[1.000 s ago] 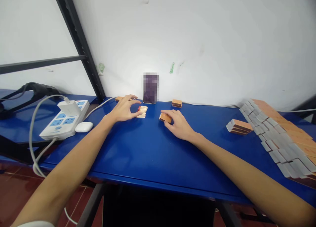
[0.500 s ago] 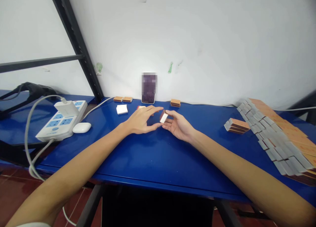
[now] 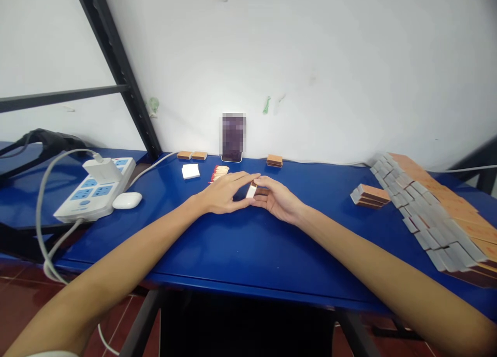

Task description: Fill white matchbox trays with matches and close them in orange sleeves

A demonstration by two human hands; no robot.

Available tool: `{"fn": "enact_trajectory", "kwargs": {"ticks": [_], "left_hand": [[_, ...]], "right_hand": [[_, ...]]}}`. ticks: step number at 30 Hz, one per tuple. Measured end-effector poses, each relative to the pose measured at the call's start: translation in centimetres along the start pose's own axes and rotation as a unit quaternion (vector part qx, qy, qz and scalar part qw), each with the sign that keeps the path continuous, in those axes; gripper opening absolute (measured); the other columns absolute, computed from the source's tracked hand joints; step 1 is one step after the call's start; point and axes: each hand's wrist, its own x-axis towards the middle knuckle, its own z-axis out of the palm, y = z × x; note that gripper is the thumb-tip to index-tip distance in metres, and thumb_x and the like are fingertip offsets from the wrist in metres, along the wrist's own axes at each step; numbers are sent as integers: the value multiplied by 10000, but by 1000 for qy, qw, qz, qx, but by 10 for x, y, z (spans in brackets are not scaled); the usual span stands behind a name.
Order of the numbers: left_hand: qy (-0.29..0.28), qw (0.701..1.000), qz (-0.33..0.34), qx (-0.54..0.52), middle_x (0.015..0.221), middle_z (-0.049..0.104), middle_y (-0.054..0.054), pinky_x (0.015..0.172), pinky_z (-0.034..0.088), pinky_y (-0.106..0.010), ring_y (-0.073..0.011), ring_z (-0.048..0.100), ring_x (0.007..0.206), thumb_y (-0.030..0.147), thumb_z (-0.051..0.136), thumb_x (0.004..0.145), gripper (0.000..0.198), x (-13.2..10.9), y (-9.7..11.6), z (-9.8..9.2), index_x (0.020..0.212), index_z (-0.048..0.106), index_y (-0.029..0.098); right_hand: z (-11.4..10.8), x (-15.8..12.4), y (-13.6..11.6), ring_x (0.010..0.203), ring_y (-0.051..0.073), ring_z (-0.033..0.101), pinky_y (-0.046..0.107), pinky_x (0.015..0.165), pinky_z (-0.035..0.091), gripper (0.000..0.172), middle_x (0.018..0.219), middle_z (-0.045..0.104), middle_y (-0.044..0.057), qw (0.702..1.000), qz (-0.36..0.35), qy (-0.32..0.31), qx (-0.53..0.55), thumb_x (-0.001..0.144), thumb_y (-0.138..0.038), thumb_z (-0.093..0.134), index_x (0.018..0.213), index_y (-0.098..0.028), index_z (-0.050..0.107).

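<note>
A small matchbox (image 3: 251,191) with a white end and a brown side is held up between both hands over the blue table. My right hand (image 3: 282,200) grips it from the right, thumb on top and fingers curled beneath. From the left, the thumb and fingertips of my left hand (image 3: 225,193) close on the box's near end. Just behind my left hand lies a pile of red-tipped matches (image 3: 220,172), partly covered by the fingers. A stack of white cards or papers (image 3: 190,171) lies to the left of the matches.
Matchboxes (image 3: 437,217) are piled in rows at the right, with a small stack (image 3: 370,195) beside them. More boxes (image 3: 274,160) stand by the wall near a propped phone (image 3: 232,139). A power strip (image 3: 95,191) and white earbud case (image 3: 127,200) lie left on the blue table (image 3: 233,258).
My left hand has closed in from beside the matchbox onto its end. The box has shifted slightly left and turned, and more of the match pile shows.
</note>
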Motion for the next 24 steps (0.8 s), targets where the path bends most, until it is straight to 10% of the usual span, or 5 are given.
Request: {"fn": "enact_trajectory", "kwargs": {"ticks": [24], "left_hand": [[23, 992, -46, -116, 1125, 583, -80, 918, 467, -399, -218, 566, 1027, 451, 586, 891, 458, 0, -7, 5, 1272, 477, 221]], "right_hand": [[-4, 3, 0, 639, 138, 670, 279, 643, 531, 283, 745, 691, 15, 996, -38, -13, -84, 763, -245, 721, 965, -203, 527]]}}
